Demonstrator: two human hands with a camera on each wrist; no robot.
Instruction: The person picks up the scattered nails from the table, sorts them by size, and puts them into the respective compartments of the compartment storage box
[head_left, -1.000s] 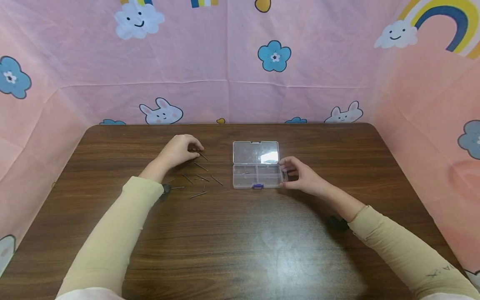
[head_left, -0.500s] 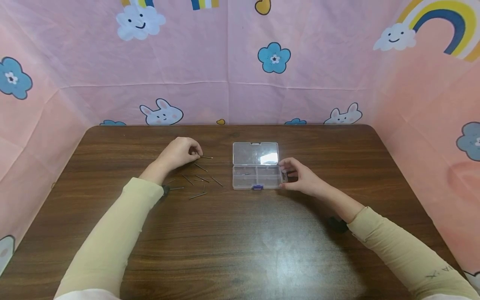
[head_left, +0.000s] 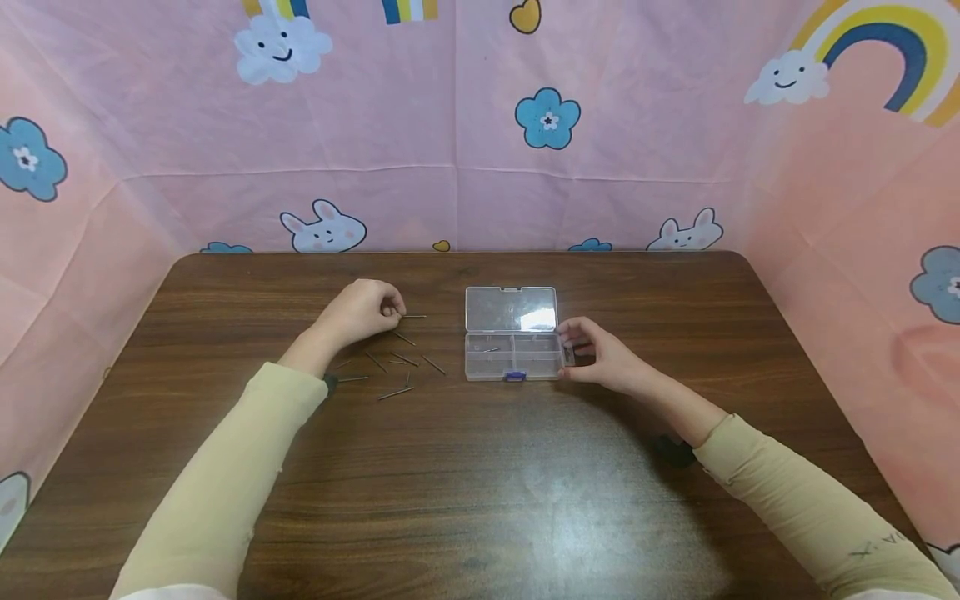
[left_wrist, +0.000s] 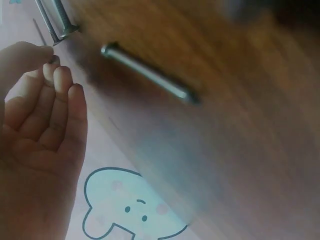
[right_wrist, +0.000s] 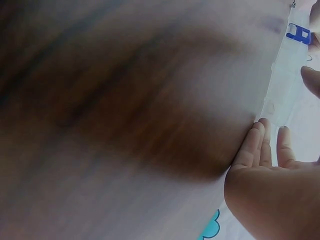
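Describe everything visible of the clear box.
The clear box looks plastic and sits open on the wooden table, its lid folded back on the far side. A blue latch marks the near edge; a divider splits the inside. A thin metal piece lies left of it. The right hand grips the right end.

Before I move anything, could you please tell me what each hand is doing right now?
Left hand: closed, pinching a thin metal nail.
Right hand: holding the open clear box by its right end.
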